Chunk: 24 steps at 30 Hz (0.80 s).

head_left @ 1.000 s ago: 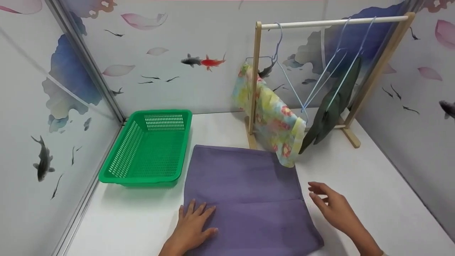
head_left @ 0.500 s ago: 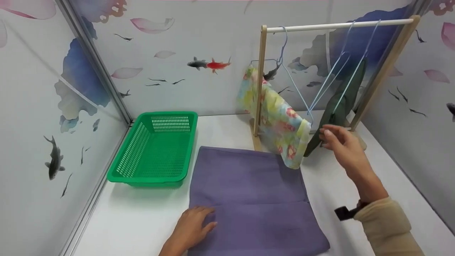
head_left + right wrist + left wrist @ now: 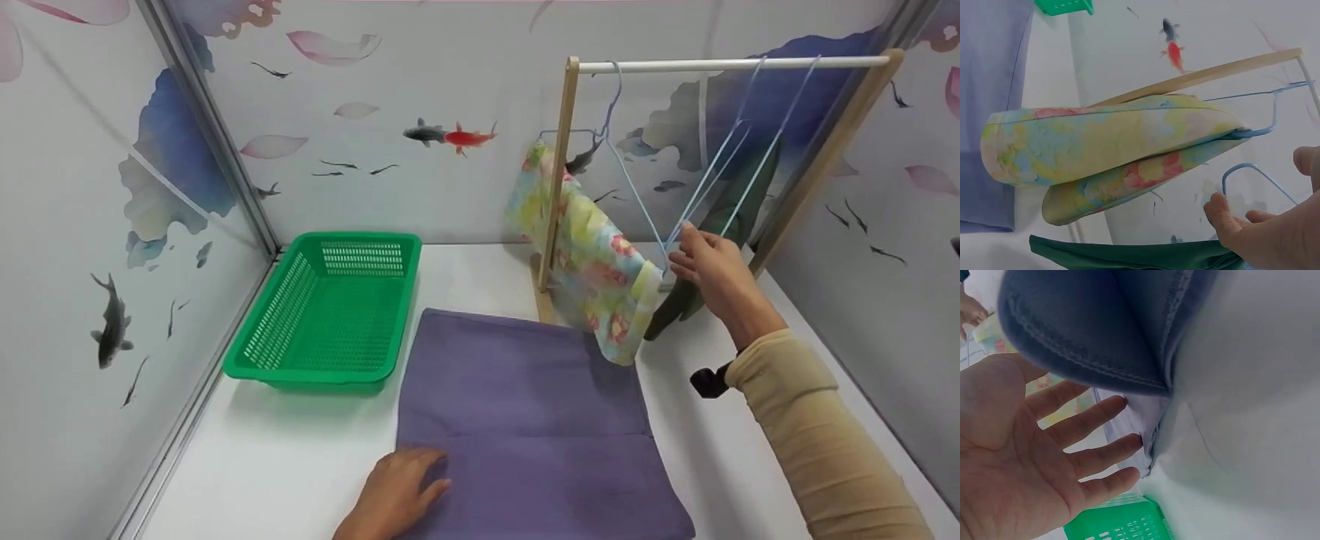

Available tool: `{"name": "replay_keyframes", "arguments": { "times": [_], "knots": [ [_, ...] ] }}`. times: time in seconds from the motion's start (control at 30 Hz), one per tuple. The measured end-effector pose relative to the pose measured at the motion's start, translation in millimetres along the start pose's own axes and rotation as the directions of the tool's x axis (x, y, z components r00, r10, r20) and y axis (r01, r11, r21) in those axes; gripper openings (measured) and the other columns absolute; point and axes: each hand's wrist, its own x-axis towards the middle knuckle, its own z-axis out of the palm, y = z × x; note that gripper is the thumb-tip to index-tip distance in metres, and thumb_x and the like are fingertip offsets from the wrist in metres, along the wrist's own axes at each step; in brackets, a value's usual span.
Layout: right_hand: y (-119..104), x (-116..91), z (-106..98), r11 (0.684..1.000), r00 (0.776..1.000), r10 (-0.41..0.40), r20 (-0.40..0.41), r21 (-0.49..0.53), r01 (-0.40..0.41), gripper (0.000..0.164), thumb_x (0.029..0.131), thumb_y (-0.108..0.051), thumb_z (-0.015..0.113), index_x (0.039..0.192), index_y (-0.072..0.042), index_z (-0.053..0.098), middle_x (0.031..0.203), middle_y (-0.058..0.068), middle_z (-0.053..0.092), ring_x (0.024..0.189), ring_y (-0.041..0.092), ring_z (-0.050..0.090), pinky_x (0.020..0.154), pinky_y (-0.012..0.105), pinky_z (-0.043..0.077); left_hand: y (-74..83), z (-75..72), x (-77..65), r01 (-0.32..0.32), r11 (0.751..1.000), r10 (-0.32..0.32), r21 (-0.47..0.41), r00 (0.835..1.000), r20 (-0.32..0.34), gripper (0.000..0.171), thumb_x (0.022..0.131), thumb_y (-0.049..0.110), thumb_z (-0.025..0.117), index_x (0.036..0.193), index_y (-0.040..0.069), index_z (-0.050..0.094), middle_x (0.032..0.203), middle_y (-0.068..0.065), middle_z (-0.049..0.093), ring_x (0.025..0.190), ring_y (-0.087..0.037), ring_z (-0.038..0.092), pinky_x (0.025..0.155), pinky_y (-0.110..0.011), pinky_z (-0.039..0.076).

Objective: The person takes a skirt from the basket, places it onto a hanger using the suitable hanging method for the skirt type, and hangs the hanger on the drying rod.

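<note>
A flat purple cloth (image 3: 525, 382) with a crease across its middle lies on the white table. My left hand (image 3: 394, 491) is at its left edge; in the left wrist view its fingers (image 3: 1095, 422) are stretched out beside the cloth's stitched edge (image 3: 1084, 337). My right hand (image 3: 716, 274) is raised at the rack, close to a light blue hanger (image 3: 1241, 166) with nothing hung on it. Thumb and fingers stand apart, and a fingertip appears to meet the hanger's wire. Beside it a floral yellow garment (image 3: 592, 247) hangs on another hanger.
The wooden rack (image 3: 567, 172) with a white bar (image 3: 675, 66) stands at the back right. A dark green garment (image 3: 746, 195) hangs at its right side. A green plastic basket (image 3: 322, 382) sits at the left. Printed walls enclose the table.
My right hand has moved up from beside the purple cloth to the hanger on the rack. My left hand has stayed at the cloth's left edge, its fingers drawn in slightly. The view has shifted a little.
</note>
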Motion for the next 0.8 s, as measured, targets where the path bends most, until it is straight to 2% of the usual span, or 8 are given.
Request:
{"name": "replay_keyframes", "arguments": {
  "times": [0.1, 0.27, 0.33, 0.4, 0.5, 0.6, 0.7, 0.8],
  "knots": [
    [-4, 13, 0, 0.997, 0.999, 0.053, 0.005, 0.048, -0.053, 0.102, 0.079, -0.063, 0.049, 0.146, -0.006, -0.003, 0.150, 0.017, 0.008, 0.128, 0.026, 0.036, 0.101, 0.035, 0.030, 1.5, 1.3, -0.4, -0.005, 1.000, 0.005, -0.005, 1.000, 0.007, 0.034, 0.085, 0.033, 0.064, 0.111, 0.012, 0.063, 0.106, -0.002, 0.063, 0.100, -0.024, 0.057, 0.083, -0.046, 0.043],
    [-11, 28, 4, 0.965, 0.989, 0.151, 0.002, 0.217, -0.148, 0.111, 0.074, -0.056, 0.063, 0.146, -0.010, -0.009, 0.145, 0.018, 0.022, 0.111, 0.022, 0.053, 0.089, 0.027, 0.042, 4.2, 4.4, -2.4, 0.008, 1.000, -0.008, 0.006, 0.999, 0.034, 0.034, 0.085, 0.034, 0.063, 0.112, 0.014, 0.062, 0.106, -0.002, 0.062, 0.101, -0.029, 0.055, 0.084, -0.052, 0.040],
    [-13, 32, 6, 0.946, 0.983, 0.183, 0.001, 0.272, -0.176, 0.108, 0.075, -0.051, 0.066, 0.147, -0.012, -0.005, 0.135, 0.017, 0.034, 0.100, 0.019, 0.059, 0.085, 0.026, 0.045, 4.4, 5.2, -2.6, 0.007, 1.000, -0.008, 0.025, 0.999, 0.044, 0.034, 0.085, 0.034, 0.063, 0.112, 0.015, 0.062, 0.106, -0.002, 0.061, 0.101, -0.030, 0.054, 0.084, -0.053, 0.039],
    [-14, 35, 7, 0.935, 0.982, 0.191, -0.002, 0.306, -0.181, 0.095, 0.079, -0.045, 0.066, 0.145, -0.011, 0.007, 0.124, 0.014, 0.041, 0.089, 0.017, 0.059, 0.082, 0.026, 0.047, 4.3, 6.0, -2.0, -0.001, 0.999, -0.002, 0.042, 0.999, 0.053, 0.034, 0.085, 0.034, 0.063, 0.113, 0.015, 0.062, 0.107, -0.002, 0.060, 0.101, -0.030, 0.054, 0.084, -0.053, 0.039],
    [-16, 36, 6, 0.937, 0.981, 0.192, -0.008, 0.298, -0.181, 0.064, 0.088, -0.036, 0.059, 0.134, -0.008, 0.025, 0.113, 0.010, 0.043, 0.081, 0.015, 0.055, 0.077, 0.026, 0.048, 3.7, 7.3, -0.5, -0.010, 0.998, 0.006, 0.063, 0.998, 0.056, 0.034, 0.085, 0.035, 0.063, 0.114, 0.015, 0.062, 0.107, -0.002, 0.060, 0.101, -0.029, 0.053, 0.085, -0.052, 0.038],
    [-19, 36, 4, 0.954, 0.981, 0.191, -0.033, 0.242, -0.178, 0.043, 0.095, -0.029, 0.048, 0.128, -0.007, 0.032, 0.115, 0.009, 0.043, 0.083, 0.016, 0.051, 0.074, 0.026, 0.047, 3.2, 8.5, 0.8, 0.004, 0.998, -0.009, 0.069, 0.998, 0.068, 0.035, 0.085, 0.035, 0.063, 0.114, 0.015, 0.062, 0.108, -0.003, 0.060, 0.102, -0.030, 0.053, 0.085, -0.053, 0.038],
    [-22, 34, 1, 0.966, 0.975, 0.207, -0.081, 0.175, -0.191, 0.044, 0.098, -0.030, 0.040, 0.133, -0.007, 0.028, 0.113, 0.008, 0.044, 0.081, 0.013, 0.051, 0.070, 0.023, 0.046, 3.5, 8.7, 1.6, 0.025, 0.998, -0.030, 0.064, 0.996, 0.085, 0.036, 0.085, 0.036, 0.063, 0.114, 0.015, 0.062, 0.109, -0.004, 0.059, 0.103, -0.032, 0.052, 0.086, -0.055, 0.037],
    [-25, 33, -3, 0.967, 0.967, 0.226, -0.120, 0.145, -0.209, 0.044, 0.098, -0.038, 0.034, 0.128, -0.007, 0.028, 0.101, 0.006, 0.046, 0.072, 0.009, 0.049, 0.061, 0.019, 0.044, 3.4, 9.4, 1.9, 0.035, 0.997, -0.041, 0.065, 0.994, 0.099, 0.037, 0.085, 0.036, 0.063, 0.115, 0.015, 0.062, 0.111, -0.005, 0.058, 0.104, -0.032, 0.052, 0.086, -0.055, 0.037]
  ]
}}
